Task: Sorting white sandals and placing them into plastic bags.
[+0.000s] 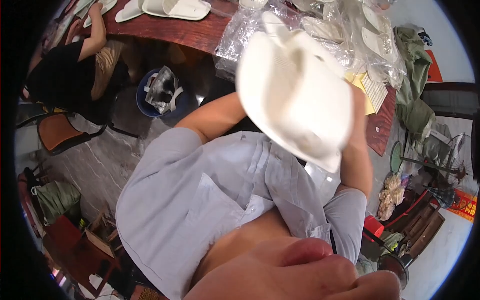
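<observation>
A pair of white slippers (295, 95), blurred, is lifted close to the camera over the near edge of a dark red wooden table (185, 32). My left forearm (215, 117) reaches up behind them and its hand is hidden. My right hand (359, 107) shows only as a sliver at the slippers' right edge, gripping them. My grey shirt fills the lower middle of the view.
More white slippers (175, 9) and clear plastic bags (345, 40) lie on the table, with a yellow sheet (369, 102) beside them. A person in a black top (60, 75) sits at left. A blue bucket (150, 102) stands below the table, and green cloth (412, 75) and fans (452, 162) are at right.
</observation>
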A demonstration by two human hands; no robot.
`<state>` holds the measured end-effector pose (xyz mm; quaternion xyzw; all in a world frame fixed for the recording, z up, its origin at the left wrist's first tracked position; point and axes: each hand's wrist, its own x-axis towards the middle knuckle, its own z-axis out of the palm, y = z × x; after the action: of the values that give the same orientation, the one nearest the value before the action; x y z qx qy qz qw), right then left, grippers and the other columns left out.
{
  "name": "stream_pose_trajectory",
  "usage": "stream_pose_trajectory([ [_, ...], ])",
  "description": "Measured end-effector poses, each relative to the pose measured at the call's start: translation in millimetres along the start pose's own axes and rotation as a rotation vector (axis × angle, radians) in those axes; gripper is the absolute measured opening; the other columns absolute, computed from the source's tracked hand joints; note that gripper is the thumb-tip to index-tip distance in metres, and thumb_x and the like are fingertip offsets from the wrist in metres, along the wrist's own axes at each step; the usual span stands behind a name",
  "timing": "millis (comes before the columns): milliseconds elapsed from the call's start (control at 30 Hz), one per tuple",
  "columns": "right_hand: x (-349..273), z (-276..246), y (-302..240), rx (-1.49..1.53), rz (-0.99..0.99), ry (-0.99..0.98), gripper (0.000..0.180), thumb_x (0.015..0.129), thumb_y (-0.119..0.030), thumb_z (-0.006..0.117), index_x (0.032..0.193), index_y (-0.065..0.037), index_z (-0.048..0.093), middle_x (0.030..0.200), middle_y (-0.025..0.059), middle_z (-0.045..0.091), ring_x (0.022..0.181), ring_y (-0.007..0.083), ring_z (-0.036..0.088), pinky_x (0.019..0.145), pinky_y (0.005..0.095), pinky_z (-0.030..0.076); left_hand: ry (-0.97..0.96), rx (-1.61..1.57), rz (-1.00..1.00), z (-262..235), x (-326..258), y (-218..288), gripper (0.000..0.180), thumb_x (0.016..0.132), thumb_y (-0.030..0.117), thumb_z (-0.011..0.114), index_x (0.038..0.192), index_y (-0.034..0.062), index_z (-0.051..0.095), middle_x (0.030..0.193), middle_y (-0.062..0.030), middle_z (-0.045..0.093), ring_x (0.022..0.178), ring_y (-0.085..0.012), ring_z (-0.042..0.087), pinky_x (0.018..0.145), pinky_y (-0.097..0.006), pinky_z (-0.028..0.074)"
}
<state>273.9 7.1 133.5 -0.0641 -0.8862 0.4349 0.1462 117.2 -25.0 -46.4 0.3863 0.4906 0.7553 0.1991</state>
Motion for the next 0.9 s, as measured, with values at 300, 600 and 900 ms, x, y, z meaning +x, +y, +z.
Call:
stream_pose_trajectory([
  [300,91.2,30.4,162.4,-0.679,0.04,0.246,0.029,0.089,-0.027,0.058,0.107,-0.009,0.072,0.09,0.0252,0.064,0.088,0.0408,0.063,0.082,0.0448,0.049,-0.369,1.239,0.282,-6.8,-12.4,-4.9,0.055,0.088,0.038,0.056,0.138,0.0134,0.05,0.142,-0.0131,0.048,0.137,-0.0327,0.038,0.113,-0.054,0.023],
  [600,91.6,26.0,186.2,-0.411,0.096,0.15,0.036,0.096,-0.04,0.053,0.123,-0.023,0.068,0.109,0.0228,0.062,0.107,0.035,0.06,0.092,0.0443,0.046,-0.368,1.065,0.337,-18.0,-15.1,17.3,0.057,0.081,0.04,0.07,0.129,0.0121,0.058,0.132,-0.0117,0.058,0.127,-0.0331,0.048,0.105,-0.053,0.033],
  [900,76.2,32.5,189.2,-0.722,0.005,0.183,0.033,0.095,-0.033,0.057,0.123,-0.02,0.067,0.121,0.0194,0.056,0.111,0.0369,0.058,0.093,0.0401,0.045,-1.184,0.602,-0.07,-65.3,-15.9,148.2,0.051,0.084,0.04,0.071,0.118,0.0031,0.065,0.108,-0.0151,0.067,0.105,-0.0301,0.062,0.088,-0.04,0.049],
])
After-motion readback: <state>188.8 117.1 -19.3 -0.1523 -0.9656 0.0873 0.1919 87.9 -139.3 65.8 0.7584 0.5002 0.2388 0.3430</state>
